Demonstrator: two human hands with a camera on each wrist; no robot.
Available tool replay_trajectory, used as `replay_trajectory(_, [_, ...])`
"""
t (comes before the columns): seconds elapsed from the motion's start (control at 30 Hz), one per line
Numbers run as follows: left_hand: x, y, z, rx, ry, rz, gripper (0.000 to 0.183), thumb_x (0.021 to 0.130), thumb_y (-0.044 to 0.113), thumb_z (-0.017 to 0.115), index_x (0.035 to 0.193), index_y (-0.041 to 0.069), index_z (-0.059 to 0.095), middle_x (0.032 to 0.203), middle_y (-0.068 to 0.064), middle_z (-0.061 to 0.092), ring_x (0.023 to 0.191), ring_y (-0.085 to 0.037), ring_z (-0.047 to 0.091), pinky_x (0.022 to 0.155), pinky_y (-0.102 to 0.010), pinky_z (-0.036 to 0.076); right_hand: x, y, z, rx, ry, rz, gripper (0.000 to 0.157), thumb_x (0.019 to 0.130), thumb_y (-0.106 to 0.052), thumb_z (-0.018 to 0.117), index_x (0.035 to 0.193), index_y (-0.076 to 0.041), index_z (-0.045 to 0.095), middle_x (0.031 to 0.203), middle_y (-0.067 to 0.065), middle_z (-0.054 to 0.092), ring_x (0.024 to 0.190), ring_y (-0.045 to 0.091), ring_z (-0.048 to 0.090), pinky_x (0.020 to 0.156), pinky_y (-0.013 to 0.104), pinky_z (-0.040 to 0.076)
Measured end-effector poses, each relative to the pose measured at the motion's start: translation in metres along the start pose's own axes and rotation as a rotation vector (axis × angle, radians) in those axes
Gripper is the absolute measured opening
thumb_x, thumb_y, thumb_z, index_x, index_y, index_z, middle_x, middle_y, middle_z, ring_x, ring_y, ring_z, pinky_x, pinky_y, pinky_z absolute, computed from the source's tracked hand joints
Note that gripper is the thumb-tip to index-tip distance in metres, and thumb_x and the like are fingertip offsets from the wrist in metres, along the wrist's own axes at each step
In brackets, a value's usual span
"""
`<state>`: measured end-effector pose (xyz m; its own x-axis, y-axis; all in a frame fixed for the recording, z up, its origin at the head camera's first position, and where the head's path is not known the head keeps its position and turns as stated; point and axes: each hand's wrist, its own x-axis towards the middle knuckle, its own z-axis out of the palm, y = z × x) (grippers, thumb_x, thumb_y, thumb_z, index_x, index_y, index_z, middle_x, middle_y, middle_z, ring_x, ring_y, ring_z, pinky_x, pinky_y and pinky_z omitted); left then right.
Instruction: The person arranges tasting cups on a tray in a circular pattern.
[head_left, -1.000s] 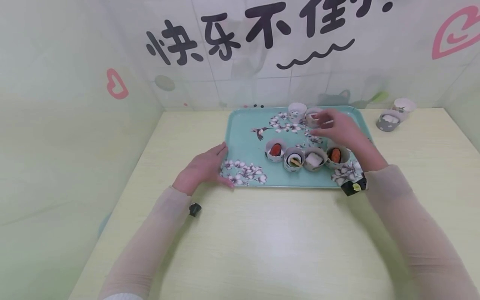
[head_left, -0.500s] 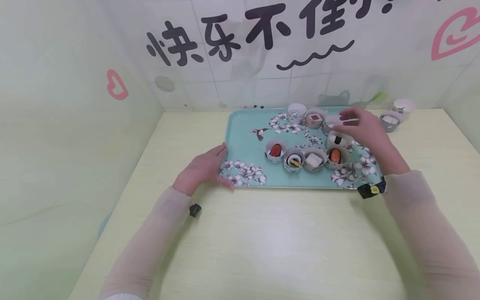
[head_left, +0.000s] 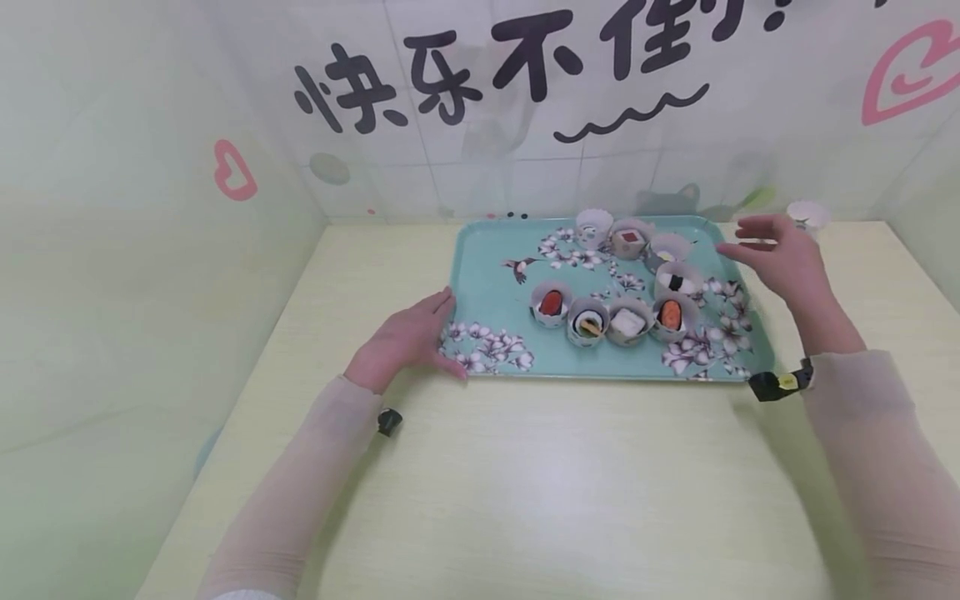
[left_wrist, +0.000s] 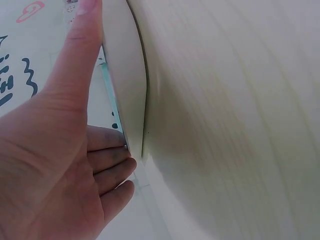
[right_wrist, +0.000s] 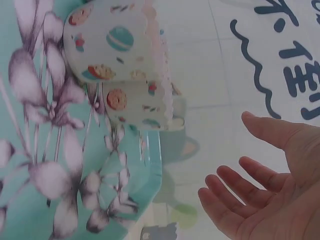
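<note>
A turquoise flowered tray (head_left: 491, 242) lies on the table, bearing several paper cups with small sushi pieces inside. My left hand (head_left: 405, 337) rests against its left edge, fingers straight along the side and thumb at the front corner. In the left wrist view, the hand (left_wrist: 75, 145) touches the tray's pale outer wall. Past the tray's right rim my right hand (head_left: 791, 258) hovers with nothing in it, thumb and fingers apart. Behind it stands a white cup (head_left: 808, 215) on the table. A grey cup (right_wrist: 159, 232) peeks in at the bottom of the right wrist view, mostly hidden from the head view.
Near the tray's front sit cups with a red-topped piece (head_left: 551, 302), a roll (head_left: 587, 321), a white block (head_left: 628, 319) and an orange-topped piece (head_left: 672, 315). More cups (head_left: 630, 237) curve round the back right. A printed wall (head_left: 510, 183) closes the far side.
My right hand has moved rightward from above the back cups to beyond the tray's right rim, uncovering cups and now hiding the grey one. The left hand has stayed put.
</note>
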<state>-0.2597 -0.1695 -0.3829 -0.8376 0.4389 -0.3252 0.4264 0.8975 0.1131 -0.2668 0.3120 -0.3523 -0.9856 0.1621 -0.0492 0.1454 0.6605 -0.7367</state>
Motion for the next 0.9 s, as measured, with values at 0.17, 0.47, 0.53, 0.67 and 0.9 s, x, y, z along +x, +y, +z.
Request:
replay_trajectory(0.17, [-0.001,0.000,0.000,-0.006,0.003,-0.004,0.136,0.063,0.071,0.078,0.159,0.000,0.013,0.169,-0.016,0.008,0.156,-0.033,0.015,0.126,-0.045,0.026,0.004,0.014,-0.008,0.019,0.078,0.050,0.080,0.092,-0.056,0.061,0.152,-0.008,0.038,0.137,-0.001,0.053,0.140,0.035,0.046,0.111,0.051,0.045])
replay_trajectory(0.47, [-0.002,0.001,0.001,-0.005,0.010,0.000,0.137,0.062,0.071,0.079,0.159,0.001,0.013,0.168,-0.016,0.008,0.156,-0.032,0.015,0.126,-0.045,0.026,0.007,0.030,-0.022,0.197,0.158,0.196,0.069,0.090,-0.049,0.068,0.148,-0.024,0.043,0.127,-0.021,0.048,0.124,-0.002,0.052,0.106,0.018,0.046])
replay_trajectory(0.53, [-0.002,0.001,0.001,-0.005,0.010,0.000,0.137,0.062,0.071,0.079,0.159,0.001,0.013,0.168,-0.016,0.009,0.156,-0.032,0.015,0.126,-0.045,0.026,0.008,0.033,-0.025,0.235,0.175,0.220,0.067,0.088,-0.049,0.070,0.145,-0.027,0.044,0.122,-0.026,0.046,0.120,-0.004,0.050,0.098,0.011,0.045])
replay_trajectory(0.67, [-0.002,0.001,0.000,-0.010,0.013,0.001,0.136,0.062,0.070,0.079,0.159,0.001,0.014,0.168,-0.016,0.010,0.155,-0.032,0.016,0.126,-0.045,0.026,0.013,0.039,-0.031,0.252,0.190,0.268,0.072,0.086,-0.053,0.070,0.148,-0.030,0.040,0.128,-0.027,0.044,0.127,-0.003,0.046,0.103,0.013,0.043])
replay_trajectory(0.9, [-0.001,0.000,0.000,-0.007,0.007,-0.004,0.136,0.062,0.071,0.079,0.159,0.001,0.014,0.168,-0.016,0.010,0.156,-0.031,0.016,0.126,-0.044,0.026,0.021,0.050,-0.036,0.243,0.185,0.326,0.085,0.087,-0.054,0.068,0.156,-0.023,0.029,0.126,-0.030,0.042,0.126,-0.003,0.045,0.110,0.018,0.040])
